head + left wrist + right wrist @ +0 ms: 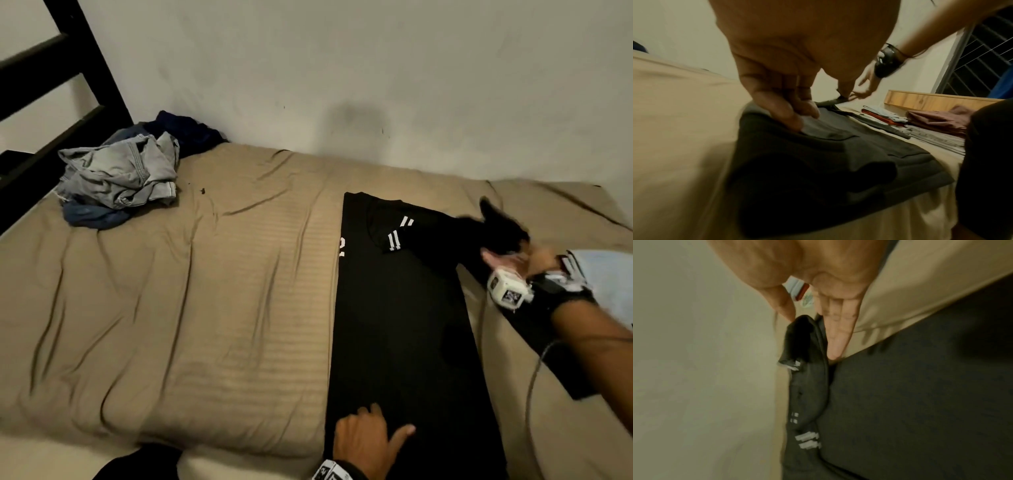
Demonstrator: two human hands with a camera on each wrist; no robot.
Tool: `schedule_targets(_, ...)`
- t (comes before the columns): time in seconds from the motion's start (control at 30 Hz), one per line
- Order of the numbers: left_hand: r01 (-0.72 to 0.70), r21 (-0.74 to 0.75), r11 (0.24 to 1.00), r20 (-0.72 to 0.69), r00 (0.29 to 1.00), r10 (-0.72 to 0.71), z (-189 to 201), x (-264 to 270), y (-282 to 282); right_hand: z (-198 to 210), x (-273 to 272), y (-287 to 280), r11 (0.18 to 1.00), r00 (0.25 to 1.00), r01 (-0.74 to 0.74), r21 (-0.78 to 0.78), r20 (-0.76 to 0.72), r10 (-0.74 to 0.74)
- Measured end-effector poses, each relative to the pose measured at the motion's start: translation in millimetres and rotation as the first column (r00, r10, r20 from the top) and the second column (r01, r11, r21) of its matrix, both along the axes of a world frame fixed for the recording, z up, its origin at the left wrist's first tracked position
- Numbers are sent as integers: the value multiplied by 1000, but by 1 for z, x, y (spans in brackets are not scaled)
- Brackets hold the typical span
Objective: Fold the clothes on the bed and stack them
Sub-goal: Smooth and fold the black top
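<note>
Right hand (513,262) was motion-blurred; shirt (404,308) sleeve was seen between thumb and straight fingers (838,331), pinch unconfirmed. Shirt hem was pressed under left hand (368,437), fingers bent.

Bare off-white wall (376,68), black ladder frame (85,68) (barred window (982,56) beyond)

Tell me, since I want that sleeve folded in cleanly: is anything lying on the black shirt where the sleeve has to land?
Nothing visible does. The right hand lifts the black striped sleeve beside the black shirt's bare body; the left hand only presses its near hem.
</note>
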State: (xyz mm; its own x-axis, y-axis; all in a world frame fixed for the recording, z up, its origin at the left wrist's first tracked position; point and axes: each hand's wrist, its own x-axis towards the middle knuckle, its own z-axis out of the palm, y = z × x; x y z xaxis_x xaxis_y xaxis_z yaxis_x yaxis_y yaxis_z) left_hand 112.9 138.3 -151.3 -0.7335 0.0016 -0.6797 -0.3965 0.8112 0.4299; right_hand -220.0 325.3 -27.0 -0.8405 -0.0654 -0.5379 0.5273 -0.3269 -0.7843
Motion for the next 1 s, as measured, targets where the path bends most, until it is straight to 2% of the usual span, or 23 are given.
schedule_targets(0.1, -169, -176, 970, -134, 980, 146, -11, 21, -17, -88, 77, 38, 991, 953, -2, 132, 301, -38)
schedule_targets(0.17, -290, -264, 920, -189, 951, 245, -17, 34, -32, -127, 140, 40, 970, 920, -129, 207, 390, 39)
schedule_targets(0.2, -348, -271, 897, -186, 934, 306, -23, 41, -38, -140, 178, 31, 948, 920, -177, 263, 386, 65)
schedule_targets(0.3, -512, -124, 850, -202, 852, 483, -40, 58, -44, -170, 263, 3, 867, 922, -321, 382, 333, 195)
schedule_targets(0.4, -654, 84, 752, -197, 729, 655, -56, 73, -43, -182, 302, -28, 756, 909, -416, 505, 215, 357)
schedule_targets(0.43, -690, 178, 701, -174, 679, 713, -57, 77, -43, -184, 306, -36, 677, 889, -441, 589, 186, 418)
schedule_targets(0.5, -746, 372, 553, -92, 563, 821, -56, 82, -44, -181, 309, -48, 457, 835, -476, 752, 222, 504)
schedule_targets(0.53, -758, 452, 470, -25, 516, 856, -53, 83, -45, -179, 308, -50, 402, 827, -478, 781, 245, 506)
schedule_targets(0.6, -780, 543, 311, 137, 448, 883, -48, 84, -45, -175, 305, -53, 387, 805, -498, 776, 247, 540)
schedule_targets(0.67, -821, 535, 202, 256, 385, 887, -42, 86, -44, -168, 307, -52, 388, 813, -498, 775, 262, 520)
schedule_targets(0.7, -844, 496, 204, 286, 380, 880, -41, 89, -43, -167, 310, -52, 355, 806, -497, 792, 269, 527)
schedule_targets(0.77, -861, 417, 292, 274, 425, 863, -38, 92, -41, -163, 318, -52, 109, 750, -502, 858, 370, 548)
schedule_targets(0.8, -848, 366, 383, 223, 480, 849, -35, 93, -40, -158, 321, -51, -12, 721, -488, 873, 411, 558)
schedule_targets(0.83, -809, 285, 514, 142, 566, 812, -32, 92, -41, -155, 322, -52, -74, 695, -465, 882, 416, 587)
schedule_targets(0.87, -722, 145, 676, 40, 687, 725, -29, 90, -43, -153, 321, -54, -94, 684, -433, 896, 395, 613)
schedule_targets(0.9, -596, -28, 803, -64, 802, 593, -27, 87, -45, -153, 320, -56, -105, 691, -386, 917, 362, 625)
schedule_targets(0.93, -484, -145, 863, -152, 873, 464, -23, 84, -45, -152, 319, -58, -124, 693, -327, 937, 327, 642)
schedule_targets(1.0, -324, -228, 918, -300, 920, 251, -20, 71, -40, -155, 319, -66, -119, 657, -159, 980, 195, 728)
